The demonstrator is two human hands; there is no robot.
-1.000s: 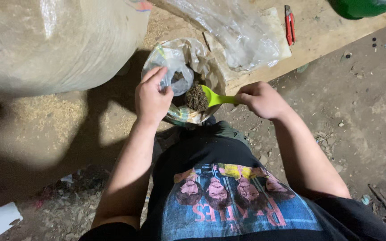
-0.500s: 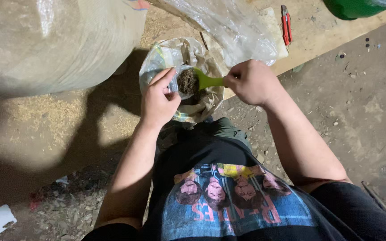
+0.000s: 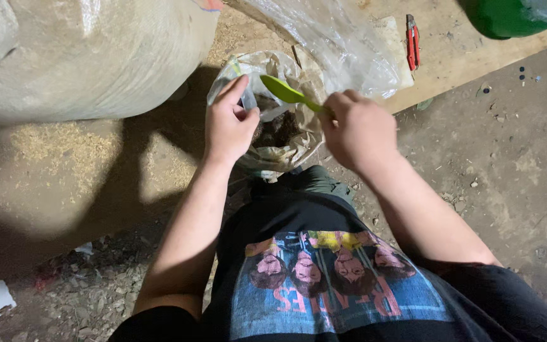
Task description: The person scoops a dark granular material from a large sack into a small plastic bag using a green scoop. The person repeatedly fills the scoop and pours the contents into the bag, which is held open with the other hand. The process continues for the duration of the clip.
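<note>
A view from above of a person's two arms reaching toward the upper middle of the frame. The left hand (image 3: 228, 123) is curled closed, pinching the rim of a small clear bag (image 3: 246, 100), with the index finger stretched out along its edge. The right hand (image 3: 357, 128) is closed around the handle of a green plastic spoon (image 3: 284, 91), whose bowl points up and left, raised just above a crumpled plastic sack (image 3: 299, 136) of dark soil (image 3: 278, 130) that sits between the hands. The spoon looks light and stiff, easy to steer from the end of its handle. The small bag looks thin, limp and likely slippery, so it probably needs holding at the rim to stay open. The soil seems loose and crumbly, apt to spill. A big pale sack (image 3: 83, 50) fills the upper left; red pliers (image 3: 412, 41) lie on a wooden board (image 3: 457, 54) at the upper right.
</note>
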